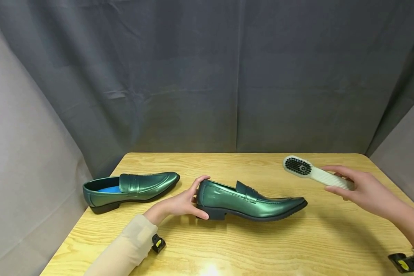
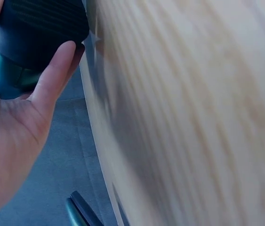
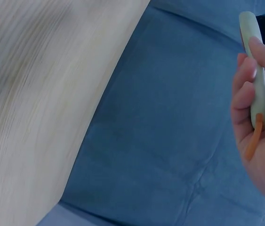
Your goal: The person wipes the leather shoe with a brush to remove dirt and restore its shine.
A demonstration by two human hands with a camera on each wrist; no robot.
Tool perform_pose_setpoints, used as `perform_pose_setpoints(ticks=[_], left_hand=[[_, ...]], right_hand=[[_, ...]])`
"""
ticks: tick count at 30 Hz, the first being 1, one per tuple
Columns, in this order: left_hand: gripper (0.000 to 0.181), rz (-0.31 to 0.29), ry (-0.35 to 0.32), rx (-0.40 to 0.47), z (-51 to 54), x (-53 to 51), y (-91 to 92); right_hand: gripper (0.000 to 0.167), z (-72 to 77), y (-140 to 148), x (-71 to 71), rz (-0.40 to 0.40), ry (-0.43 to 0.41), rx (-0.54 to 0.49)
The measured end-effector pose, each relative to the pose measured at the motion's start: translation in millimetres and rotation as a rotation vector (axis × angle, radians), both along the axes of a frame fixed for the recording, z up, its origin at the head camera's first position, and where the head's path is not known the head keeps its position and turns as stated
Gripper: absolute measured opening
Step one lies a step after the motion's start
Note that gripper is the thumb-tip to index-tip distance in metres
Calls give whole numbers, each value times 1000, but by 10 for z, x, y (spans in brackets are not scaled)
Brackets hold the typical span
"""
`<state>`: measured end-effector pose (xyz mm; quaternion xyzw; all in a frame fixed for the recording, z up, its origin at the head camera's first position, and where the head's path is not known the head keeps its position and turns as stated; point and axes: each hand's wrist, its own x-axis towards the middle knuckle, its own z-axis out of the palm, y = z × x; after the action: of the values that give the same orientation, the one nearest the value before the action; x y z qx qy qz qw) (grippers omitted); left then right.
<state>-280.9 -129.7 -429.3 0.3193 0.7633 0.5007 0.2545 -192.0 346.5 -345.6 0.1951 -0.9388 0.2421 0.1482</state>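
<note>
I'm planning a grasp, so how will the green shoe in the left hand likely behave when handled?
The green shoe may feel slippery, since its surface is glossy. It probably won't roll if set down, given its block heel and long sole. Its seamed, leather-like upper might flex slightly when squeezed.

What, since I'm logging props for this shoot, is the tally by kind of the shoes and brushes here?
Shoes: 2 (the heel-gripped shoe in the left hand, the other shoe on the table)
Brushes: 1 (the brush in the right hand)
Total: 3
</note>
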Motion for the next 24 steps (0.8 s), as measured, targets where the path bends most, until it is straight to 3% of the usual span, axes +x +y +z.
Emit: perform_pose_setpoints(ticks=[16,24], left_hand=[[104,9,6,-14,2,0,1],[103,8,0,-6,7,8,10]], right_hand=[[42,26,-297,-46,64,-203,-170],[31,-27,-419,-132,191,-297,-243]])
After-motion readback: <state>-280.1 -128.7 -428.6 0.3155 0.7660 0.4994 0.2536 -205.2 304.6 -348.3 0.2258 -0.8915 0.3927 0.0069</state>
